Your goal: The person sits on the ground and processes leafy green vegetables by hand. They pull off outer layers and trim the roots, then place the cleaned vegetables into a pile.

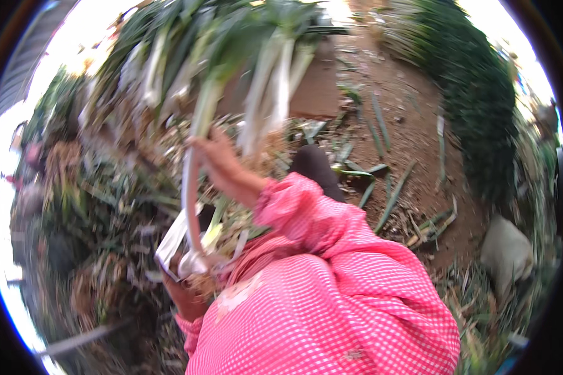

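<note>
My right hand (pixel 223 164) grips a long green onion (pixel 191 187) partway up its pale stalk. Its leafy top points away from me, and the stalk curves down towards my lap. At its lower end is my left hand (pixel 184 296), around the white base and the tangled roots (pixel 201 283); its fingers are mostly hidden. A flat, pale, blade-like piece (pixel 174 239) with a dark lower edge juts up beside that hand. What holds it is unclear. Peeled strips and another short stalk (pixel 216 229) lie close behind the base.
More green onions (pixel 267 89) lie ahead, leaves away from me, partly over a brown cardboard sheet (pixel 316 84). A large green onion heap (pixel 469 93) lines the right side. Leaf scraps (pixel 396 197) litter the bare soil. A whitish sack (pixel 506 253) sits at right; trimmings (pixel 108 281) cover the left.
</note>
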`<move>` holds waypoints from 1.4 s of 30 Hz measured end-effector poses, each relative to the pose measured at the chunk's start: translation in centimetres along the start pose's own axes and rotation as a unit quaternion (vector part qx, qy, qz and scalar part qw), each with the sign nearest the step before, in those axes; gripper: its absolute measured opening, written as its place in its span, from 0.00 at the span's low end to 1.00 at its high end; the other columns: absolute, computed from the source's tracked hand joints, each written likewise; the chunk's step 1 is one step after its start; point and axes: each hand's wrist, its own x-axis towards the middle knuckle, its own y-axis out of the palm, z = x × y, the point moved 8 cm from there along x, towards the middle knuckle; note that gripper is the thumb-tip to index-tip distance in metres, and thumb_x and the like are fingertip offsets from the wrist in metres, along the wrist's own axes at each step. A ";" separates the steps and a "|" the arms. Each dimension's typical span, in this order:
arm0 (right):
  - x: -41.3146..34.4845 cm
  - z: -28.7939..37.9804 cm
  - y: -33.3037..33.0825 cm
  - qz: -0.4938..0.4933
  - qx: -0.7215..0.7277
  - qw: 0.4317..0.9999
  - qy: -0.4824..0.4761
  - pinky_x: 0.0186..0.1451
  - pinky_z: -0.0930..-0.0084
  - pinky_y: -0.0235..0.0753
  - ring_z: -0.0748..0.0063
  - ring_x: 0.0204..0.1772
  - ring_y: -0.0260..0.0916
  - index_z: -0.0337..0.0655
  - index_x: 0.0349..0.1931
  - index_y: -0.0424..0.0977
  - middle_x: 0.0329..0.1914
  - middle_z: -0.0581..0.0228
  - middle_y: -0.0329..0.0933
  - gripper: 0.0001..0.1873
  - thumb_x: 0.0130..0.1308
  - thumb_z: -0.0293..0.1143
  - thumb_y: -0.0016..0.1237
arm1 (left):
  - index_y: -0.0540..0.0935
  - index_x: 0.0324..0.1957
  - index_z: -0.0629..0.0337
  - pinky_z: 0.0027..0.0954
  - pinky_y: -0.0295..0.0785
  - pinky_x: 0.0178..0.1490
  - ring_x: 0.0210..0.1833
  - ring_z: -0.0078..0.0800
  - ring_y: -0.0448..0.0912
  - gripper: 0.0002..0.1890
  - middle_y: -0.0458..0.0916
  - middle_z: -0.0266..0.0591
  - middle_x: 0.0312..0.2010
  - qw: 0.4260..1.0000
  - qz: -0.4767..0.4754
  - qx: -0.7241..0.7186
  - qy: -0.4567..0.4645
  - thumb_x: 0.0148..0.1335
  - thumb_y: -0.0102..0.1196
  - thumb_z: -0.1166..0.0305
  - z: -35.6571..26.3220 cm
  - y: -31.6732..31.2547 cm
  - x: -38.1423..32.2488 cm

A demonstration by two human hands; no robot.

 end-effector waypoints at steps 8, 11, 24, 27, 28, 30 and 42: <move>-1.6 -2.4 4.3 0.093 -0.041 0.994 0.048 0.36 0.74 0.80 0.72 0.34 0.74 0.35 0.46 0.68 0.35 0.66 0.72 0.11 0.67 0.28 0.50 | 0.69 0.61 0.60 0.38 0.79 0.49 0.52 0.43 0.79 0.35 0.76 0.51 0.55 0.826 -0.176 -0.359 -0.397 0.67 0.41 0.40 0.8 -1.2 -5.2; -2.5 -3.9 6.6 0.119 -0.052 0.990 0.060 0.36 0.74 0.79 0.71 0.34 0.74 0.35 0.46 0.67 0.34 0.64 0.72 0.11 0.67 0.27 0.49 | 0.68 0.61 0.64 0.42 0.74 0.57 0.54 0.44 0.77 0.37 0.76 0.53 0.53 0.847 -0.189 -0.334 -0.367 0.67 0.39 0.39 -0.5 -2.7 -6.1; 0.3 -5.0 9.9 -0.013 -0.187 0.980 0.069 0.34 0.73 0.76 0.71 0.32 0.70 0.31 0.45 0.68 0.31 0.61 0.71 0.10 0.71 0.29 0.41 | 0.73 0.51 0.67 0.26 0.73 0.39 0.36 0.28 0.78 0.24 0.80 0.41 0.39 0.913 -0.090 -0.259 -0.303 0.71 0.43 0.52 -0.1 -5.3 -13.3; 10.2 2.2 6.8 -0.036 -0.092 0.995 -0.028 0.32 0.67 0.78 0.64 0.27 0.68 0.30 0.41 0.64 0.30 0.58 0.69 0.10 0.73 0.31 0.40 | 0.78 0.44 0.65 0.25 0.69 0.30 0.27 0.25 0.74 0.19 0.78 0.36 0.28 0.920 -0.109 -0.127 -0.354 0.69 0.48 0.56 4.3 -10.3 -19.2; 13.1 2.7 6.2 -0.028 -0.004 0.999 -0.022 0.33 0.65 0.78 0.63 0.29 0.68 0.29 0.42 0.62 0.31 0.56 0.68 0.11 0.73 0.31 0.40 | 0.79 0.43 0.64 0.26 0.68 0.29 0.25 0.25 0.73 0.18 0.77 0.35 0.25 0.920 -0.146 -0.009 -0.365 0.68 0.49 0.56 6.1 -12.3 -20.8; 13.3 2.7 6.3 0.011 -0.027 0.999 -0.036 0.35 0.63 0.76 0.63 0.31 0.68 0.29 0.42 0.61 0.33 0.56 0.67 0.11 0.74 0.32 0.38 | 0.78 0.45 0.64 0.42 0.72 0.41 0.38 0.46 0.78 0.19 0.78 0.49 0.35 0.795 0.016 0.518 -0.316 0.59 0.58 0.58 8.6 -15.8 -20.0; 8.4 0.9 3.6 -0.059 -0.082 0.992 -0.073 0.25 0.71 0.72 0.68 0.24 0.68 0.37 0.37 0.67 0.27 0.64 0.67 0.10 0.70 0.36 0.46 | 0.74 0.44 0.61 0.25 0.68 0.44 0.38 0.23 0.73 0.18 0.73 0.34 0.35 0.983 0.041 -0.117 -0.136 0.74 0.40 0.56 1.1 5.3 7.2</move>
